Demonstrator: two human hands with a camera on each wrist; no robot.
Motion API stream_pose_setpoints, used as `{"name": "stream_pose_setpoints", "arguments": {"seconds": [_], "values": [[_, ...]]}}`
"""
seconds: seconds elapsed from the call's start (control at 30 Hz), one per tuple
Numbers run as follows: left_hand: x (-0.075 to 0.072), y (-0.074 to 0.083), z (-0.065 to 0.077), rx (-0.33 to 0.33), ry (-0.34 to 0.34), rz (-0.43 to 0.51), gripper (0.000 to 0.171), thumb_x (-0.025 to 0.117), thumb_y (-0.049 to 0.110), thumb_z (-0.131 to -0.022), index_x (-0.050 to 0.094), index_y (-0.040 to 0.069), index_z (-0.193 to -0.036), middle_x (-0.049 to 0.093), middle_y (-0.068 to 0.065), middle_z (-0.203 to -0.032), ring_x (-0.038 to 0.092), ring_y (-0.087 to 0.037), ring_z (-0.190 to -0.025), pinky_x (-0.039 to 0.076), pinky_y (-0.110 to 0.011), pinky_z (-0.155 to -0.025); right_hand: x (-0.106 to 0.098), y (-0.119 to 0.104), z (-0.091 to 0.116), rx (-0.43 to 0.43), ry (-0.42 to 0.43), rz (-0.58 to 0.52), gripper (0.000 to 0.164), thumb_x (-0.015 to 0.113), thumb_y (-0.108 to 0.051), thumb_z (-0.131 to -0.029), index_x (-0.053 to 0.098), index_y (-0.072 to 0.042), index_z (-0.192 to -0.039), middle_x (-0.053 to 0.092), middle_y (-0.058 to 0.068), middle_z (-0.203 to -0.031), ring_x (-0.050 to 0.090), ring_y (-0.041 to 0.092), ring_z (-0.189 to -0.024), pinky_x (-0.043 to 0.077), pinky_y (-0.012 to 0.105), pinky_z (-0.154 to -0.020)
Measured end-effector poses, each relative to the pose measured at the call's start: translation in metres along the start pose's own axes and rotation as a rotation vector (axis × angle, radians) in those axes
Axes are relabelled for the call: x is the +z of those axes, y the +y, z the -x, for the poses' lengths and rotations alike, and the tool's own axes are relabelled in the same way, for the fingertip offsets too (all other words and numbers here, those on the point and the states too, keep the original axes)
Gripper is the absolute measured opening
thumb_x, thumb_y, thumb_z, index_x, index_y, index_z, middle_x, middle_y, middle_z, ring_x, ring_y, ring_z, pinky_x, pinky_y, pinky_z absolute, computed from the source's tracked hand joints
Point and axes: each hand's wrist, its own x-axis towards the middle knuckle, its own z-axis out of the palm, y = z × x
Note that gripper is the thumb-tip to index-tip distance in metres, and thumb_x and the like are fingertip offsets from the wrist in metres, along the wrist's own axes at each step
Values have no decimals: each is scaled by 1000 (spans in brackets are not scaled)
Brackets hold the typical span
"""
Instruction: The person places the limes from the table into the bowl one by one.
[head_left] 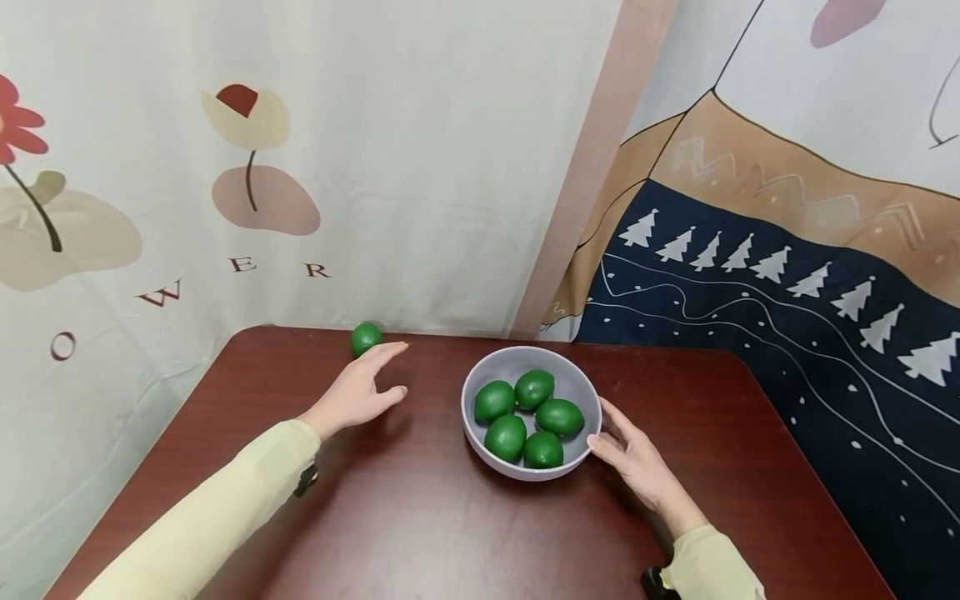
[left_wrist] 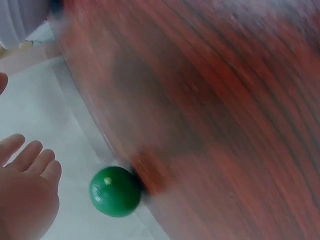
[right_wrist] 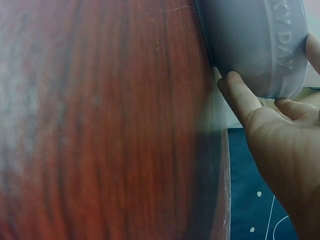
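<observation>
A grey bowl [head_left: 531, 477] stands on the table with several green limes [head_left: 559, 417] inside. At its right side my right hand [head_left: 637, 467] holds it, thumb at the rim and fingers along the outer wall. The right wrist view shows fingertips against the bowl's wall [right_wrist: 250, 45], which has raised lettering. My left hand [head_left: 360, 396] is over the left part of the table, fingers extended and thumb apart, holding nothing. Just beyond it, a single lime [head_left: 366, 338] lies by the back edge. In the left wrist view that lime [left_wrist: 115, 192] sits beside the open hand [left_wrist: 30, 195].
The table [head_left: 420, 533] is dark reddish-brown wood with a glossy top. Behind its far edge hangs a pale curtain [head_left: 420, 167] printed with flowers and letters. A dark blue cloth with white trees [head_left: 750, 317] hangs at the right.
</observation>
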Motion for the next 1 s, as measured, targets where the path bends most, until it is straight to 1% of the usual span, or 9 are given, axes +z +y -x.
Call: {"name": "stream_pose_setpoints", "arguments": {"seconds": [0.03,0.13,0.23,0.27,0.33,0.43,0.47,0.57,1.0], "values": [[-1,-2,0,-9,6,-7,68,72,17,-93,45,6,-155,44,-17,-158,64,-38,-109,50,-52,-98,0,0,0,2,-1,-4,72,61,-6,-103,22,0,-163,35,34,-157,59,-2,-120,50,16,-95],[-4,-9,-1,-39,12,-9,69,71,17,-93,43,6,-156,42,-17,-160,65,-38,-90,49,-52,-97,0,0,-1,8,-2,-11,73,61,-5,-102,21,1,-163,34,34,-158,60,-2,-118,51,16,-95],[-5,-16,-3,-63,21,-22,70,69,19,-94,41,6,-157,40,-17,-161,63,-34,-84,48,-51,-97,0,0,-2,8,-2,-8,73,61,-5,-102,20,2,-163,33,35,-158,60,-2,-118,51,16,-95],[-5,-18,-3,-73,20,-19,71,69,19,-94,40,6,-158,39,-17,-162,61,-33,-75,48,-50,-93,0,0,-2,7,1,-4,73,61,-5,-102,20,2,-163,33,35,-158,60,-2,-118,51,16,-95],[-7,-22,-4,-83,27,-27,71,69,20,-95,39,5,-158,37,-17,-162,61,-32,-76,48,-51,-93,0,0,-2,6,5,0,73,61,-5,-103,21,2,-163,34,35,-158,59,-2,-119,50,16,-95],[-8,-27,-5,-97,39,-28,72,68,19,-95,38,4,-158,35,-18,-162,65,-37,-97,47,-55,-98,-1,-1,-2,6,7,3,72,61,-6,-103,22,1,-163,34,34,-158,58,-1,-120,50,15,-96],[-9,-28,-6,-98,44,-30,72,68,19,-95,38,4,-158,35,-19,-162,62,-40,-112,45,-57,-103,-1,-1,-2,6,9,2,72,61,-6,-102,22,1,-163,34,34,-158,58,0,-121,50,16,-96],[-10,-33,-7,-105,56,-40,72,68,18,-95,38,3,-158,35,-20,-162,38,-43,-145,35,-62,-115,-1,-1,-2,-2,4,-1,72,61,-5,-103,22,2,-162,34,35,-158,59,1,-121,50,15,-96],[-9,-52,-15,-169,110,-36,73,69,19,-94,38,-2,-156,30,-25,-163,28,-46,-149,32,-65,-115,-1,0,-2,11,-4,-36,73,61,-4,-103,20,1,-163,35,36,-156,61,0,-117,51,17,-94]]}}
